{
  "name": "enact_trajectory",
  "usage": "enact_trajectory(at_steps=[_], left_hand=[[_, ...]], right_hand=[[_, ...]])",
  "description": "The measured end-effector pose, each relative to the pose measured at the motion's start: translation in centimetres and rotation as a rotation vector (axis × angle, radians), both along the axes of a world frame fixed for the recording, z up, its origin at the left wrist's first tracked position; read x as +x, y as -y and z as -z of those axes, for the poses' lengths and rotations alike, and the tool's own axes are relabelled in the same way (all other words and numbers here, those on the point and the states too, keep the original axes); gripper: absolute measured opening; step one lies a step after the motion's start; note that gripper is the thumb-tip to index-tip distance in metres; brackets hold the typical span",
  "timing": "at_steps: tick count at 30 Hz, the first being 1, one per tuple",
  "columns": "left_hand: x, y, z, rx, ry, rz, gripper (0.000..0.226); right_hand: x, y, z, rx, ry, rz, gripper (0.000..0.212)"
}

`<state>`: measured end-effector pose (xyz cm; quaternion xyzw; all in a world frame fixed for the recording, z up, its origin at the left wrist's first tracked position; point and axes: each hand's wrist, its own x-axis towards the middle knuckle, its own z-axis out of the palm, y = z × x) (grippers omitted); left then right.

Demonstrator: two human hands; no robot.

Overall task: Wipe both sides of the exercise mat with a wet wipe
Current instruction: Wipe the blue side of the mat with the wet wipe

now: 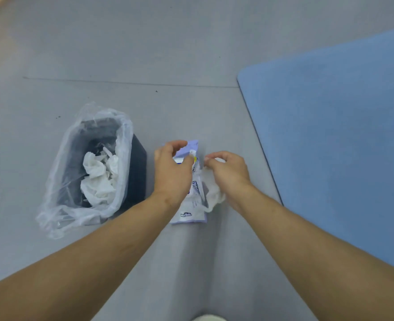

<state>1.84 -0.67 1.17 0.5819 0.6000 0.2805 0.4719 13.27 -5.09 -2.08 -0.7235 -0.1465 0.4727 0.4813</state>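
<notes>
Head view, looking down past two bare forearms at a smooth grey floor. In the centre, near the person, a lilac-and-white soft plastic wipe pack lies flat on the floor. The left hand is curled over the pack's far end, with fingers and thumb gripping it. The right hand, just right of the pack, pinches a thin white wet wipe that trails in a loose fold beside the pack. Whether it is fully free of the opening cannot be told.

Close on the left stands a small dark plastic bin, lined with a clear plastic bag and holding crumpled white used wipes. A flat blue foam exercise mat with a rounded corner lies to the right, apart from both hands.

The step in hand appears to be drawing out a wipe. To do it well, press the pack down, pull slowly rightward so only one sheet comes, then reseal the flap so the rest stay moist.
</notes>
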Motion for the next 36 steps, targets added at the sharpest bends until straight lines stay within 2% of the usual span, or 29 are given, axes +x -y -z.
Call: enact_trajectory(at_steps=[6,10,14,22,28,32,34,36], left_hand=[[7.2,4.0,-2.5,-0.193,0.219,0.193,0.016],[11.6,7.1,-4.6,-0.209,0.25,0.434,0.017],[16.2,10.8,-8.1,-0.23,0.251,0.734,0.019],[25.7,21.3,-15.7,-0.19,0.301,1.179,0.021],[29.8,29.3,-20.4,-0.148,0.284,1.46,0.024],[31.7,33.1,-21.9,-0.087,0.231,1.639,0.019],[32.4,34.2,-22.0,-0.069,0.193,1.666,0.012],[32.8,34.8,-21.6,-0.043,0.174,1.655,0.016]], right_hand=[[6.1,4.1,-4.2,0.149,-0.038,0.066,0.008],[11.2,9.7,-8.0,0.236,-0.11,0.141,0.016],[15.5,16.7,-12.7,0.299,-0.087,0.198,0.025],[20.1,30.8,-21.3,0.3,0.146,0.363,0.031],[21.0,40.5,-26.3,0.316,0.247,0.503,0.029],[21.2,45.8,-26.9,0.322,0.347,0.589,0.027],[21.1,48.1,-26.3,0.315,0.401,0.649,0.027],[21.0,49.8,-25.2,0.306,0.432,0.728,0.028]])
